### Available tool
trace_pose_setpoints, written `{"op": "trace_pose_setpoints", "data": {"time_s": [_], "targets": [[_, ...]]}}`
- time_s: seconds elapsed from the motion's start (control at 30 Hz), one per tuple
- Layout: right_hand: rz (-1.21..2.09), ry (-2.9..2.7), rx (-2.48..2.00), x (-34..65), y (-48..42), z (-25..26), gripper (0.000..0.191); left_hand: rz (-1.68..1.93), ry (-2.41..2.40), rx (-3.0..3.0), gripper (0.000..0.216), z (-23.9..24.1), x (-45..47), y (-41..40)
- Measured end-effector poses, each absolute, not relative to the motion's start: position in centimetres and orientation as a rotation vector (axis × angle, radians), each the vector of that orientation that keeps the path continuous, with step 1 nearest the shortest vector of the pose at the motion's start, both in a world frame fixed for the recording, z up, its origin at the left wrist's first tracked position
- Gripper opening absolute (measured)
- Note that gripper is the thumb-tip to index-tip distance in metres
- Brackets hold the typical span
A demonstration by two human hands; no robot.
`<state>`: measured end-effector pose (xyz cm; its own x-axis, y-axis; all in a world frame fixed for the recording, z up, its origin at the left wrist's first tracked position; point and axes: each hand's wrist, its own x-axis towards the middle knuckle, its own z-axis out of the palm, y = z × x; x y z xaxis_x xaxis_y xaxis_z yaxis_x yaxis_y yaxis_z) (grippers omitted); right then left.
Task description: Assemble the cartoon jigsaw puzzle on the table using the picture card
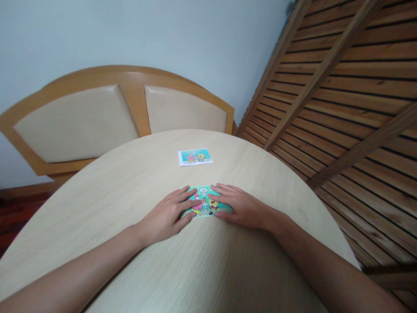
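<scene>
A small teal cartoon jigsaw picture [205, 202] lies flat on the round pale wooden table [130, 187]. My left hand [169, 215] rests flat on its left side, fingers stretched out over the edge. My right hand [241, 206] lies flat on its right side, fingers spread and pointing left. Both hands press on the picture and cover its outer ends. A second small card with the same cartoon print [194, 157] lies farther back on the table, beyond both hands and untouched.
Behind the table stands a wooden bench back with two cream padded panels [78, 121] against a pale wall. A slatted wooden wall [352, 87] runs along the right side. Dark floor [16, 213] shows at the left.
</scene>
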<state>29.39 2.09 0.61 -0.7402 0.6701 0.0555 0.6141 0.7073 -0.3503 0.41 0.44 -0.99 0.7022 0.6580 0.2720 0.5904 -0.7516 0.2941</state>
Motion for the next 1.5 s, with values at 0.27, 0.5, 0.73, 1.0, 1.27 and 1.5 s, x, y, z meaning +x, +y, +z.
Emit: {"op": "trace_pose_setpoints", "data": {"time_s": [0.27, 0.5, 0.73, 1.0, 1.27, 1.5], "targets": [[0.436, -2.779, -1.113, 29.1, 1.8, 1.3, 0.058, 0.495, 1.063, 2.768, 0.042, -1.2, 0.6, 0.3], [0.398, -2.777, -1.154, 29.4, 2.1, 1.2, 0.054, 0.530, 1.155, 2.754, 0.041, -1.3, 0.8, 0.5], [0.106, -2.757, -1.189, 28.8, 1.5, 1.6, 0.035, 0.560, 1.294, 2.723, 0.049, -1.6, 0.9, 0.8], [0.064, -2.706, -1.232, 24.4, -3.9, 1.4, 0.060, 0.528, 1.405, 2.643, 0.054, -2.2, 0.9, 1.1], [0.283, -2.407, -2.045, 28.2, -1.1, 1.4, 0.074, 0.425, 1.432, 2.627, 0.056, -1.9, 1.1, 1.1], [0.456, -2.376, -2.061, 30.0, 6.4, 0.2, 0.089, 0.382, 1.434, 2.613, 0.054, -1.8, 1.3, 1.1]]}}
